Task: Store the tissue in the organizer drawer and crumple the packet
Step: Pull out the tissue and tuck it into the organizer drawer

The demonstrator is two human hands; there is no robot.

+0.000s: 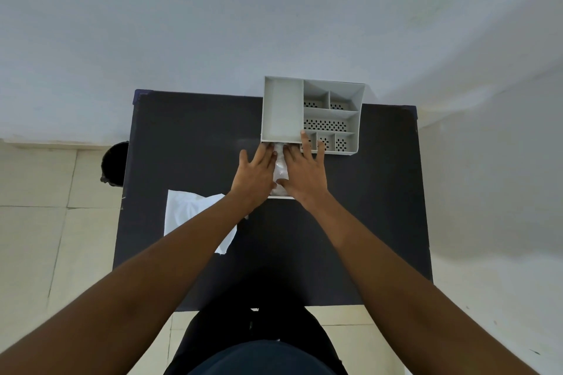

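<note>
A grey organizer [281,109] with several compartments stands at the far middle of the black table [189,146]. Its drawer [281,197] is pulled out toward me, mostly hidden under my hands. White tissue [281,172] lies in the drawer, visible between my hands. My left hand [256,175] and my right hand [303,175] lie flat on the tissue, fingers spread and pointing at the organizer. The empty white packet [185,211] lies flat on the table at the left, partly under my left forearm.
A dark round bin [114,163] stands on the tiled floor beside the table's left edge. A pale wall rises behind the table. My legs are at the table's near edge.
</note>
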